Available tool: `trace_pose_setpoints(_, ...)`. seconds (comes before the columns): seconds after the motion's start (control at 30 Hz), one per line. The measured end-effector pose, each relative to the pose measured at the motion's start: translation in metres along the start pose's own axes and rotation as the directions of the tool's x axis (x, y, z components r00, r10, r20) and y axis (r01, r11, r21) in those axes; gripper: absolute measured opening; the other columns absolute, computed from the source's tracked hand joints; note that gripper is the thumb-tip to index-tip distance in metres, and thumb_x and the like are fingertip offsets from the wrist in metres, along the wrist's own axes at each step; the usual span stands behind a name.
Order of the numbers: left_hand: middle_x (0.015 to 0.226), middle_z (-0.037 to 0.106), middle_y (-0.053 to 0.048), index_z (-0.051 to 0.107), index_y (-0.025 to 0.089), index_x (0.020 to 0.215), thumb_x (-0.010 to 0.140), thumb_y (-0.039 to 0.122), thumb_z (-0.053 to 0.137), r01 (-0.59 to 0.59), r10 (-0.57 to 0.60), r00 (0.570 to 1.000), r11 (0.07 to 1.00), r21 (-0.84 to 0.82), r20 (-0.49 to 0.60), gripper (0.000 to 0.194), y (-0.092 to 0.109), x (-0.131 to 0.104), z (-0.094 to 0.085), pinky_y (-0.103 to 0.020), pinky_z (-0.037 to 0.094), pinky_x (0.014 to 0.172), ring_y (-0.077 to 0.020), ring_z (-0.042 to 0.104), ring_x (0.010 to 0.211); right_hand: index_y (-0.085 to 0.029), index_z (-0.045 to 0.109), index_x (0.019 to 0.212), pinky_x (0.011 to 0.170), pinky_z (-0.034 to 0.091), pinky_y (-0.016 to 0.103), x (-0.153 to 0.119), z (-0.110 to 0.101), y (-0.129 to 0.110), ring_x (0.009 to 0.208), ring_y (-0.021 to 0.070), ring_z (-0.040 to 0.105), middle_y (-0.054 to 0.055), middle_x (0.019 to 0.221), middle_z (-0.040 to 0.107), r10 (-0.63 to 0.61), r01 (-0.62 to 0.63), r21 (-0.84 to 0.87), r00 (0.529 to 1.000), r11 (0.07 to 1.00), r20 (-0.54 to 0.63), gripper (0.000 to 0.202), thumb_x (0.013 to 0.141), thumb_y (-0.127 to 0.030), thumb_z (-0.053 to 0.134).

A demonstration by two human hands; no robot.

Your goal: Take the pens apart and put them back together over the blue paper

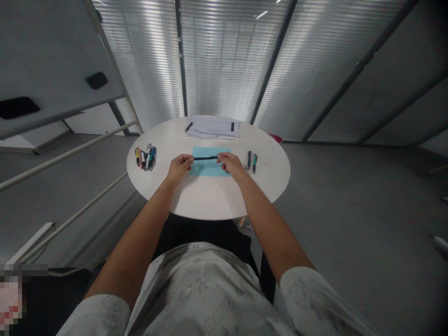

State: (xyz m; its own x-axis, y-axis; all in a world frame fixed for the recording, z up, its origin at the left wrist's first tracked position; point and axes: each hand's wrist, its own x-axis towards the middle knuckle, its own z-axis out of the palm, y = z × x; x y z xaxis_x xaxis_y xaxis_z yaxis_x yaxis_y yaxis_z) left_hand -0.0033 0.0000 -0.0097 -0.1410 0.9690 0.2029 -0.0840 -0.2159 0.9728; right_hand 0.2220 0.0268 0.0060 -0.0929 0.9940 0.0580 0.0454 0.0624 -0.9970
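A slim black pen (205, 158) is held level between my two hands, above a light blue sheet (212, 171) on the round white table (206, 200). My left hand (181, 167) pinches its left end, and my right hand (229, 164) pinches its right end. Whether the pen is in one piece or two parts cannot be made out. Two pens, one dark (248, 160) and one green and black (255, 164), lie right of my right hand. Left of my left hand is a group of several coloured markers (146, 157).
Stacked papers (212, 127) lie at the table's far edge, with a small dark item (189, 126) on their left. A red object (276, 138) shows behind the table's right edge. White rails (70, 156) stand at the left. Part of a pixelated person (10, 298) is at lower left.
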Motion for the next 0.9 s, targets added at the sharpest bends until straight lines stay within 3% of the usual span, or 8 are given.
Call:
trace_pose_setpoints(0.23,0.069,0.063,-0.001,0.068,0.014,0.086,0.065,0.035,0.075,-0.012,0.012,1.0,1.0,0.015,0.004,0.03,0.0024,-0.001,0.0003,-0.023,0.037,0.052,-0.0076,0.05,0.053,-0.017,0.061,0.081,0.034,0.027,0.017,-0.0012,0.0019,-0.0023,0.039,0.0036,0.045,-0.002,0.071,0.065,0.0,0.0,-0.02,1.0,1.0,-0.01,0.012,0.087,-0.027,0.061)
trace_pose_setpoints(0.43,0.063,0.059,0.002,0.069,0.015,0.088,0.064,0.034,0.076,-0.018,0.018,1.0,0.999,0.028,0.015,0.032,0.0006,0.0005,-0.0005,-0.022,0.036,0.051,-0.0079,0.049,0.052,-0.019,0.053,0.07,0.035,0.023,0.018,-0.0004,0.0027,-0.0001,0.035,0.0045,0.033,-0.009,0.045,0.042,0.004,-0.004,0.002,1.0,1.0,-0.011,0.027,0.087,-0.037,0.062)
trace_pose_setpoints(0.9,0.06,0.059,0.001,0.069,0.014,0.086,0.064,0.032,0.075,-0.004,0.004,1.0,1.0,0.024,-0.01,0.029,0.0048,-0.0017,0.0013,-0.023,0.036,0.052,-0.0084,0.049,0.052,-0.018,0.057,0.075,0.036,0.026,0.018,-0.0015,0.0027,-0.0019,0.038,0.0051,0.038,-0.007,0.049,0.05,0.02,-0.022,-0.07,1.0,0.997,-0.023,0.02,0.085,-0.034,0.063)
